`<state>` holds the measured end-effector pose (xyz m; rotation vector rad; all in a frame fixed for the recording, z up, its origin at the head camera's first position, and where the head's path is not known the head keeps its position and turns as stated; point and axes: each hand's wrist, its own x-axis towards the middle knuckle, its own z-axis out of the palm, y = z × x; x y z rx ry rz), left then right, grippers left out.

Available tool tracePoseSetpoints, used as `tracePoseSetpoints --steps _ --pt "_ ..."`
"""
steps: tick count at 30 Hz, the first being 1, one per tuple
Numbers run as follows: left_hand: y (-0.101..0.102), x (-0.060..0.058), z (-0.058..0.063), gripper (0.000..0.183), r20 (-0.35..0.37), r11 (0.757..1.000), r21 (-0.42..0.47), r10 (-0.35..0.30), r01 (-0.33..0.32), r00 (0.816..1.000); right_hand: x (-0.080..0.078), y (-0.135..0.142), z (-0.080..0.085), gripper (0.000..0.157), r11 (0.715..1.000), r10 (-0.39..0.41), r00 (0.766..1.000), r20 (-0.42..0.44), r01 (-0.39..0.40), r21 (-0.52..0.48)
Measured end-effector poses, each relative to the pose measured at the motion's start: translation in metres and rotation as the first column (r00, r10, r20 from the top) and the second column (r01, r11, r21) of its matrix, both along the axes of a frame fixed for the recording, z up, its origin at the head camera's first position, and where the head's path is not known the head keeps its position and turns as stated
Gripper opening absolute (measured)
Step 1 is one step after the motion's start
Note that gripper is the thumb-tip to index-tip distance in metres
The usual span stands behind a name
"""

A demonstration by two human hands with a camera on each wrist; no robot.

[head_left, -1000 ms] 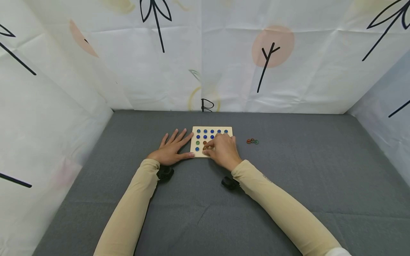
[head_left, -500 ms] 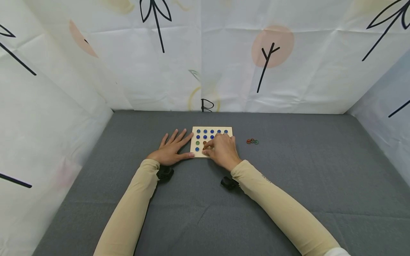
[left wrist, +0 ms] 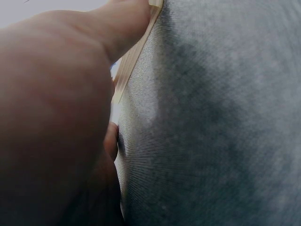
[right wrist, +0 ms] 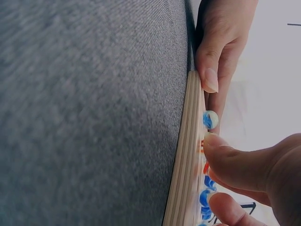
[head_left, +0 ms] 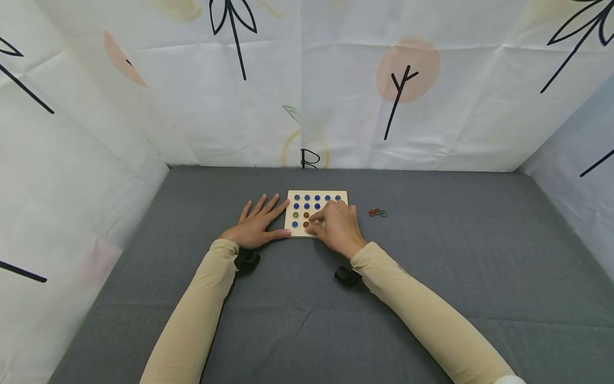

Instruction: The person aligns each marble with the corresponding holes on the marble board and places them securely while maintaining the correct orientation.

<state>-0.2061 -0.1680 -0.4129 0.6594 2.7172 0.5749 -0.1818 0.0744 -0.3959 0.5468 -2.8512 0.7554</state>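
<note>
A pale wooden board [head_left: 341, 194] with rows of glass marbles lies on the table. My left hand [head_left: 254, 228] is spread flat on the table, its thumb and a fingertip at the board's left edge. Over the board's right half is my right hand [head_left: 338, 228], thumb and index finger apart beside a reddish-brown marble [head_left: 306, 224] in the front row. Another reddish-brown marble [head_left: 306, 215] sits behind it. In the right wrist view, a blue-and-white marble [right wrist: 210, 119] stands beyond my thumb [right wrist: 230, 157]. My right hand hides several spots on the board.
Three loose marbles [head_left: 377, 212], reddish and green, lie right of the board on the grey cloth [head_left: 431, 240]. A patterned white cloth wall [head_left: 345, 106] rises behind the table. Black wrist cameras [head_left: 247, 261] sit under both sleeves.
My right hand has shifted slightly right and its fingertips have come away from the front reddish-brown marble, which now shows fully. My left hand has kept its place.
</note>
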Motion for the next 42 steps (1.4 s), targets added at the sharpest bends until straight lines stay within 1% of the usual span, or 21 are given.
tracePoseSetpoints --steps 8,25,31,36,42 --pt "-0.001 -0.001 -0.001 0.085 -0.007 1.000 0.003 -0.004 0.004 1.000 0.003 0.012 0.002 0.022 1.000 -0.003 1.000 0.018 0.004 -0.019" --pt "-0.001 0.001 0.000 0.085 -0.010 1.000 0.004 -0.014 0.014 1.000 0.007 0.047 0.005 0.024 0.998 -0.039 0.999 0.016 0.040 -0.053" --pt "-0.001 0.002 0.001 0.085 -0.004 1.000 0.009 -0.013 0.013 1.000 0.007 0.060 0.004 0.025 0.996 -0.055 0.998 0.006 0.055 -0.063" --pt "-0.001 0.002 0.001 0.085 0.001 1.000 0.013 -0.010 0.010 1.000 0.007 0.073 0.002 0.025 0.996 -0.070 0.997 -0.015 0.069 -0.052" --pt "-0.001 0.001 0.001 0.085 0.001 1.000 0.005 -0.009 0.009 1.000 0.007 0.088 0.003 0.027 0.994 -0.100 0.995 -0.012 0.099 -0.036"
